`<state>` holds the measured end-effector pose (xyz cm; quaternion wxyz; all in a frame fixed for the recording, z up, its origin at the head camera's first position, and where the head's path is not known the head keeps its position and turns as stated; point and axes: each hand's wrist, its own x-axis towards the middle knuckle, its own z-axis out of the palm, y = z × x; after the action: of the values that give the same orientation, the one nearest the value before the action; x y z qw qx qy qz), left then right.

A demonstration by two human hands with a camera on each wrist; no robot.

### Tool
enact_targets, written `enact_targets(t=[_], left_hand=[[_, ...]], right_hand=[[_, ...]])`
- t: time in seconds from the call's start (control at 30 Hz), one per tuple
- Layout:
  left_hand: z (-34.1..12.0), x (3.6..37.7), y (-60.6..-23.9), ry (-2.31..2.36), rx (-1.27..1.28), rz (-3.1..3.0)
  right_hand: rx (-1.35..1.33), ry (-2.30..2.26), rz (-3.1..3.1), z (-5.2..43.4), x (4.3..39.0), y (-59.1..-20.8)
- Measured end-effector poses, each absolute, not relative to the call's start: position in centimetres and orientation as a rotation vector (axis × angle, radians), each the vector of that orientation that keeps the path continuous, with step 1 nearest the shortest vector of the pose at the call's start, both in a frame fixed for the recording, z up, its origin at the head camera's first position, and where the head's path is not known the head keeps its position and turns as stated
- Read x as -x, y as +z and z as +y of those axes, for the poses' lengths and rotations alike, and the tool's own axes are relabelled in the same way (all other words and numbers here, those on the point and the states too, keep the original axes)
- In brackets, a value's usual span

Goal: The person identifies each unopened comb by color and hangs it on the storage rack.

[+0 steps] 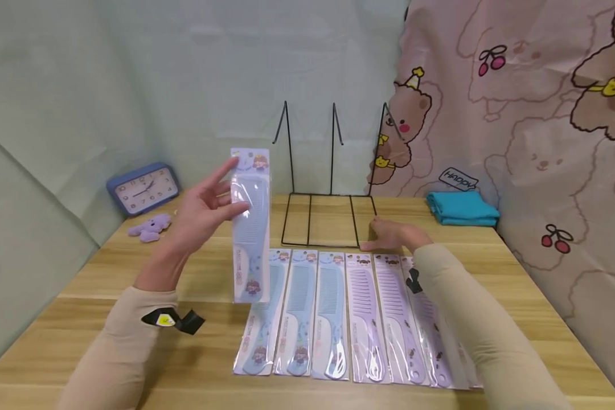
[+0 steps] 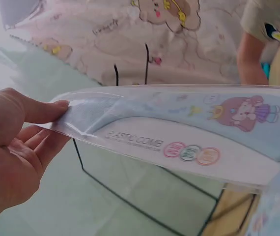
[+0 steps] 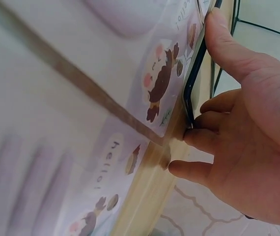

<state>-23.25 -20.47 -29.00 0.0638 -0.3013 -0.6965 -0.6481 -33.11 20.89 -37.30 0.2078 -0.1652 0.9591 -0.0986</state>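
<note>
My left hand (image 1: 200, 205) pinches a packaged blue comb (image 1: 251, 228) between thumb and fingers, holding it upright above the row of packs. In the left wrist view the thumb lies over the clear wrapper, which reads "PLASTIC COMB". A black wire rack (image 1: 332, 195) stands behind, its three uprights bent into arms at the top. My right hand (image 1: 389, 234) holds the rack's near right corner, the thumb on the front wire and fingers curled at the corner. Packaged blue combs (image 1: 300, 313) and purple combs (image 1: 367, 316) lie side by side before the rack; my right forearm hides some purple ones.
A blue clock (image 1: 144, 187) and a small purple plush toy (image 1: 150, 228) sit at the back left of the wooden table (image 1: 72, 324). At the back right is a folded teal cloth (image 1: 462, 208). A patterned curtain (image 1: 523, 136) hangs behind.
</note>
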Motion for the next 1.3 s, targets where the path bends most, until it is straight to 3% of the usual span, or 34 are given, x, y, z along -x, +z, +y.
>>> enact_targets(t=[0.3, 0.7, 1.03, 1.3], left_hand=[[-16.6, 24.7, -27.7, -2.096, 0.912, -1.962], [-16.4, 26.6, -28.2, -2.036, 0.789, -2.061], [-14.5, 32.0, -28.3, -1.957, 0.445, -2.072], [-13.4, 35.6, -28.5, -1.865, 0.35, -2.089]], right_hand=[[0.463, -0.236, 2.682, 21.0, 33.1, -37.3], [0.425, -0.271, 2.671, 21.0, 33.2, -37.4], [0.438, -0.277, 2.681, 21.0, 33.0, -37.5], [0.383, -0.262, 2.683, 21.0, 33.1, -37.5]])
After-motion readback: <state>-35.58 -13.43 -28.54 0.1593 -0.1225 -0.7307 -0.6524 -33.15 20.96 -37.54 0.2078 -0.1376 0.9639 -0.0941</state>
